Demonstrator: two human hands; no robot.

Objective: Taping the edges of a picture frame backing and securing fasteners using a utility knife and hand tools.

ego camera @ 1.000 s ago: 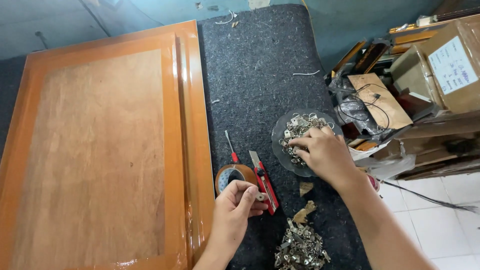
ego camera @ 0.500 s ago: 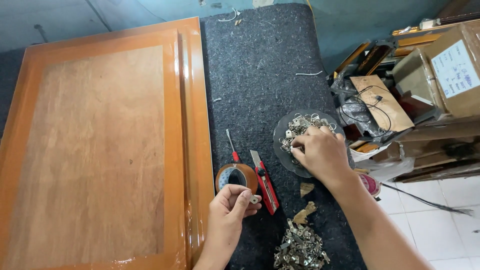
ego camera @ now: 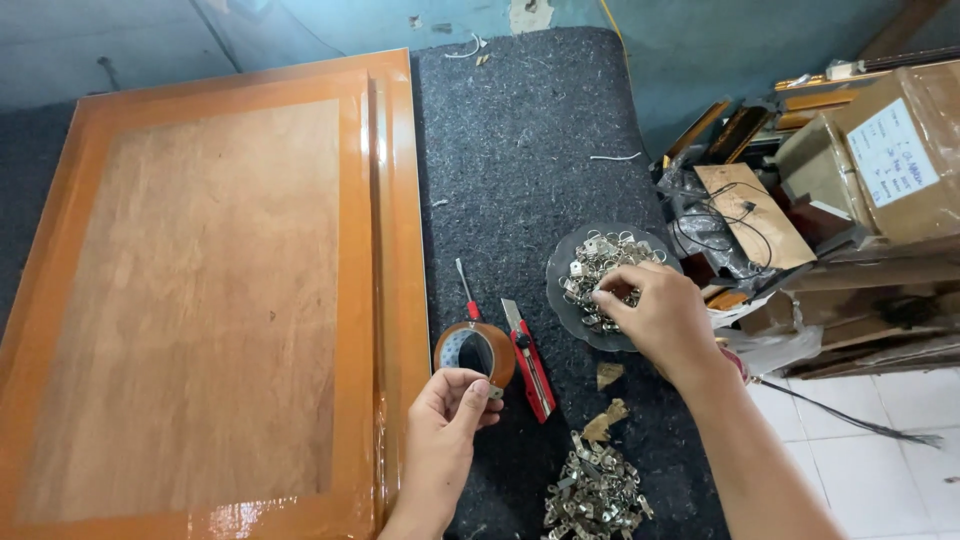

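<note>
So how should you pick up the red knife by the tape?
Probably best by the red handle, pinching its two long sides from above. The knife lies flat on the grey mat, its metal blade end pointing away, so the near half is likely safer. The tape roll crowds its left side.

Round clear dish (ego camera: 563, 262) heaped with small silver metal hangers (ego camera: 600, 270), near the right edge of the dark felt mat (ego camera: 520, 140). Second loose pile of hangers (ego camera: 596, 490) lies flat at the mat's front edge.
</note>
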